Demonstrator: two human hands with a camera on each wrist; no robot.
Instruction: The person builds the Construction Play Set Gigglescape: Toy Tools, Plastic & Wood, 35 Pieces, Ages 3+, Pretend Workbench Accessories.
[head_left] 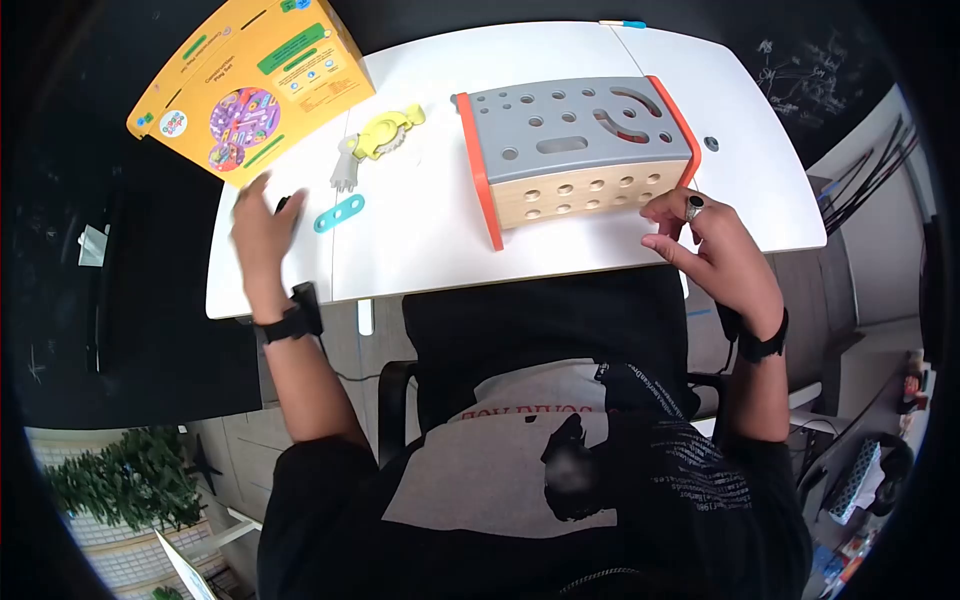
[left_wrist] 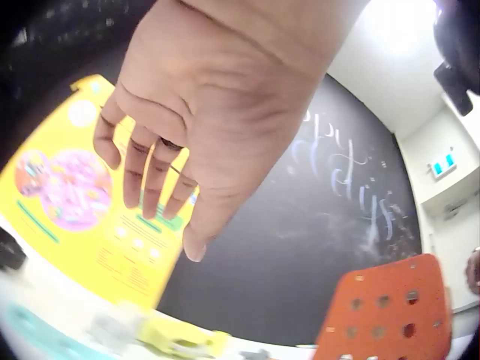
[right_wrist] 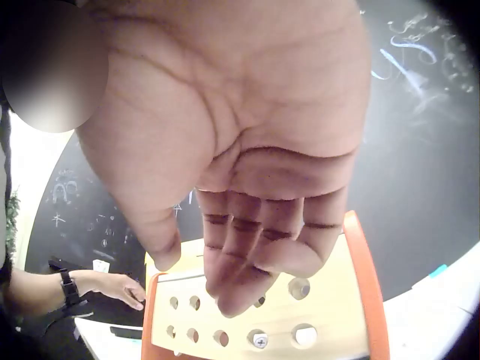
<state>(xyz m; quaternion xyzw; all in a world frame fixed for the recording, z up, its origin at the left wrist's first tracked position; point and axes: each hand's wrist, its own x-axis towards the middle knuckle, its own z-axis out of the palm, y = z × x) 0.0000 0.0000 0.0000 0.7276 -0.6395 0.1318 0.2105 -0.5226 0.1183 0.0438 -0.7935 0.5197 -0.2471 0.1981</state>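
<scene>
A toy workbench (head_left: pixel 560 135) stands on the white table, with a grey slotted top, orange side panels and a light wooden front full of round holes. At its front right corner is my right hand (head_left: pixel 725 255), fingers loosely bent and empty; in the right wrist view the fingertips overlap the holed front panel (right_wrist: pixel 240 330). My left hand (head_left: pixel 262 225) hovers over the table's left end, fingers relaxed and holding nothing. Beside it lies a small black object (head_left: pixel 285 207), partly hidden by the fingers. Nearby are a teal strip with holes (head_left: pixel 340 213) and a yellow-and-grey toy piece (head_left: pixel 378 137).
A large yellow box (head_left: pixel 245 85) printed "Construction Play Set" stands at the back left. A small dark round piece (head_left: pixel 711 143) sits right of the workbench. By the table's far edge lies a thin blue-and-orange item (head_left: pixel 625 24). Dark chalkboard walls stand behind.
</scene>
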